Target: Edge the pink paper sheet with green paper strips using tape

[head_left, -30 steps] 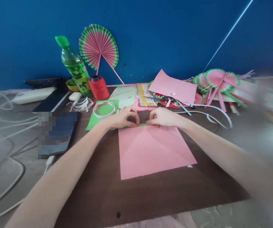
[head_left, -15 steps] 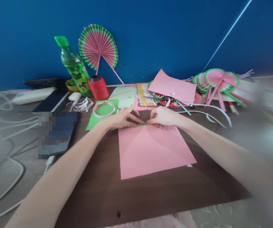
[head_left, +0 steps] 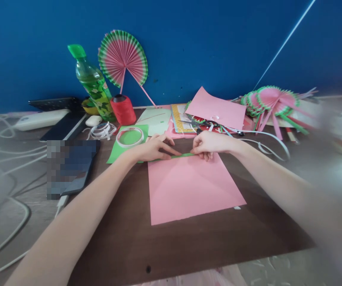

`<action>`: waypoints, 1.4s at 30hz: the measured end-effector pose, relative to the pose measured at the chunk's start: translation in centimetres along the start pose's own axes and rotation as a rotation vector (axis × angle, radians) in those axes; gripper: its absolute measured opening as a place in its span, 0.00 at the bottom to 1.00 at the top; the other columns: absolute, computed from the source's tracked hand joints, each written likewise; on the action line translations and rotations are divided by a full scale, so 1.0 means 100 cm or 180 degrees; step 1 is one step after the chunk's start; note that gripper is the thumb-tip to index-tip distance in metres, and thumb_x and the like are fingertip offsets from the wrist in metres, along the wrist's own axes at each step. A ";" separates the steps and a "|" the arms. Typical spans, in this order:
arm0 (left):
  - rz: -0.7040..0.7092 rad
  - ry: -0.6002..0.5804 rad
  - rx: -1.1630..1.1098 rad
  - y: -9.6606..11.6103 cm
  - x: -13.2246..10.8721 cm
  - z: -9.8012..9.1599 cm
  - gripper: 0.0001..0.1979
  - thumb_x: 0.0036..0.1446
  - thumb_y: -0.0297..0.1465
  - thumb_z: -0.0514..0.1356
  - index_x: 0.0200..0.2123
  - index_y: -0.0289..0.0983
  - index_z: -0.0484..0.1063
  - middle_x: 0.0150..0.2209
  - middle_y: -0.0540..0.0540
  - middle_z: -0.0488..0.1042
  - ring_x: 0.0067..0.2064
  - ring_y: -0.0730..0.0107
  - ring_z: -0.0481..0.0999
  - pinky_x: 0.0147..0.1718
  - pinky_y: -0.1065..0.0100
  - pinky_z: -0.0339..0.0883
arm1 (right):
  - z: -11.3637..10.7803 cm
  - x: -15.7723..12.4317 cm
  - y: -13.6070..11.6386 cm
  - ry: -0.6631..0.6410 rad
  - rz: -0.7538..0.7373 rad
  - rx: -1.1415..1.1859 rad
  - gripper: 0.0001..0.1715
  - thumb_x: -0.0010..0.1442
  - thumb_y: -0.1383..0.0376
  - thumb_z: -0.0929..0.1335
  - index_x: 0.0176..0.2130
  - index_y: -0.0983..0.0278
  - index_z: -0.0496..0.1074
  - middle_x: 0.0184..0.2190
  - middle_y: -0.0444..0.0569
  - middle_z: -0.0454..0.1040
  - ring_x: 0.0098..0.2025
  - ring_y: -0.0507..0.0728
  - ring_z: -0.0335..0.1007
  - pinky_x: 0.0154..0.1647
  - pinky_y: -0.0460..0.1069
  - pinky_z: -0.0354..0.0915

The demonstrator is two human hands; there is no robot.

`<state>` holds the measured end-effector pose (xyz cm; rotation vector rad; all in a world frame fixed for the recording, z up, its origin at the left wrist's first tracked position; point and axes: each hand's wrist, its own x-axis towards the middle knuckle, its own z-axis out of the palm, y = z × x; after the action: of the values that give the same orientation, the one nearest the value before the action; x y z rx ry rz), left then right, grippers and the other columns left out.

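A pink sheet of paper [head_left: 191,186] lies flat on the dark brown table, with a narrow green paper strip [head_left: 185,155] along its far edge. My left hand [head_left: 155,148] rests with fingers stretched out over the left part of that edge, fingertips on the strip. Thumb and forefinger of my right hand [head_left: 206,143] are pinched together on the strip near its right part; its other fingers curl beneath. The strip shows between the two hands, while its ends are hidden under them.
Behind my left hand a tape roll [head_left: 130,137] sits on green paper [head_left: 114,153]. Farther back stand a red thread spool [head_left: 123,110], a green bottle [head_left: 95,87] and a folded paper fan [head_left: 124,57]. Scissors [head_left: 209,125], pink paper [head_left: 218,108] and more fans [head_left: 273,99] lie right. A phone [head_left: 78,167] lies left.
My right hand has slid a little to the right along the strip, so more green shows between the hands. The left hand and the pink sheet stay in place.
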<state>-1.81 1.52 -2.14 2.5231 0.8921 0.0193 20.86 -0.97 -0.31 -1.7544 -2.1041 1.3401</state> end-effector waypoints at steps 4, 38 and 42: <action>0.0013 0.0007 0.0000 0.000 0.000 0.000 0.14 0.55 0.33 0.57 0.45 0.53 0.74 0.51 0.51 0.61 0.53 0.63 0.58 0.55 0.60 0.46 | -0.004 -0.001 0.001 -0.0094 0.0077 0.0027 0.08 0.49 0.68 0.69 0.22 0.66 0.67 0.16 0.44 0.72 0.16 0.49 0.68 0.17 0.42 0.65; 0.0027 -0.0117 0.0158 0.005 -0.002 -0.005 0.17 0.56 0.30 0.54 0.47 0.52 0.72 0.52 0.50 0.61 0.53 0.64 0.58 0.54 0.60 0.50 | -0.009 0.000 0.004 -0.0348 0.0114 -0.0093 0.05 0.48 0.69 0.68 0.23 0.66 0.67 0.18 0.45 0.74 0.17 0.49 0.69 0.18 0.41 0.66; 0.0040 0.0022 0.0412 0.027 -0.002 -0.003 0.21 0.54 0.27 0.52 0.49 0.51 0.71 0.51 0.50 0.65 0.53 0.63 0.60 0.55 0.57 0.50 | -0.009 0.000 0.004 -0.0298 0.0138 -0.0115 0.06 0.49 0.68 0.68 0.22 0.66 0.67 0.17 0.45 0.73 0.17 0.49 0.69 0.17 0.41 0.66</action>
<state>-0.43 -0.28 -0.72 2.6499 0.9071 -0.0265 21.64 -0.50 -0.05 -1.7948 -2.1633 1.4311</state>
